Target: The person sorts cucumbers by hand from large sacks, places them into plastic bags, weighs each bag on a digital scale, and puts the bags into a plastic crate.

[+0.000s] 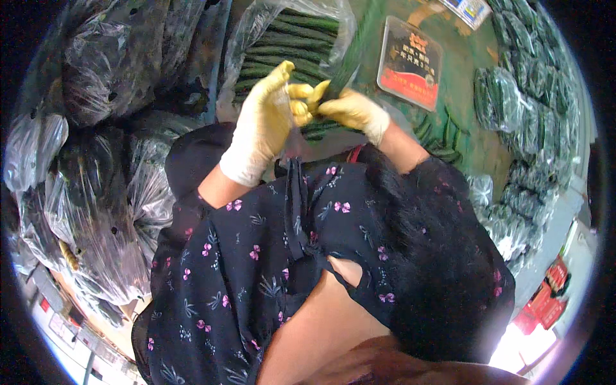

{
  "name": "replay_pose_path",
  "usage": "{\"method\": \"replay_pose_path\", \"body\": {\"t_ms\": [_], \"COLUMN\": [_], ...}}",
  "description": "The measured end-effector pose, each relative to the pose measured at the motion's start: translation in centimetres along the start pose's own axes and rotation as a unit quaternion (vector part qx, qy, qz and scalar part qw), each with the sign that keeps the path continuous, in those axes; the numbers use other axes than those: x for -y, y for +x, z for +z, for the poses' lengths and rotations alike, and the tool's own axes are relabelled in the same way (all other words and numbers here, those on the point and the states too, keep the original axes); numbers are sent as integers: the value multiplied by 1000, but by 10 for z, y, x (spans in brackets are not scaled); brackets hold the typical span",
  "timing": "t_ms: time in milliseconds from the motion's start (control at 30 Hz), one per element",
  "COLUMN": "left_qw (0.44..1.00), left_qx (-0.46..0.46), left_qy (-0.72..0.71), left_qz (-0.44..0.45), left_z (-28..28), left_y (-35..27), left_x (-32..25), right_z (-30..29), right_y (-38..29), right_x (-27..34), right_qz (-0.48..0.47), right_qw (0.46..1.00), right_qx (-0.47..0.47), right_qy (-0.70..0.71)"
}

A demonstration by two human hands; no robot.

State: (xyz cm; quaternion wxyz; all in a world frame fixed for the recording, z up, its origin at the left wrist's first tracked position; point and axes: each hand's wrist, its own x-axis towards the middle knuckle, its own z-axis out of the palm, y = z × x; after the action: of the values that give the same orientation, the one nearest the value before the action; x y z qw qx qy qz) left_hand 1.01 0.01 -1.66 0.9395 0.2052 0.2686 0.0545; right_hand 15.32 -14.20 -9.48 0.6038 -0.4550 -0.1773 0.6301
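My right hand (351,111), in a yellowish-white glove, is closed round the lower end of a long dark green cucumber (353,57) that points up and away from me. Close beside it is my left hand (264,108), gloved the same way, with one finger raised and the others curled toward the cucumber's end. Whether those curled fingers grip anything is hidden. Just beyond the hands, a clear plastic bag (240,45) lies open around several cucumbers (288,48) stacked side by side.
On the green surface (462,57) lie a printed rectangular board (409,62) and several loose small cucumbers (445,142). Bagged cucumbers (498,98) line the right side. Large filled plastic bags (96,207) crowd the left. Red items (544,303) are at lower right.
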Motion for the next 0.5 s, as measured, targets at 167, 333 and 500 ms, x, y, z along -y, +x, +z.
{"method": "replay_pose_path", "body": {"t_ms": [167, 333, 500], "left_qw": [1000, 991, 972], "left_qx": [-2, 104, 49], "left_qy": [-27, 52, 217], "left_qz": [-14, -70, -75], "left_z": [-14, -24, 12], "left_y": [-23, -61, -99], "left_x": [-7, 5, 35], "right_z": [-65, -120, -122], "right_y": [-27, -96, -140], "right_x": [-94, -13, 7], "right_qz": [124, 357, 228], "right_qw": [789, 749, 652], "right_qx": [31, -188, -237], "right_qy": [-601, -526, -684]}}
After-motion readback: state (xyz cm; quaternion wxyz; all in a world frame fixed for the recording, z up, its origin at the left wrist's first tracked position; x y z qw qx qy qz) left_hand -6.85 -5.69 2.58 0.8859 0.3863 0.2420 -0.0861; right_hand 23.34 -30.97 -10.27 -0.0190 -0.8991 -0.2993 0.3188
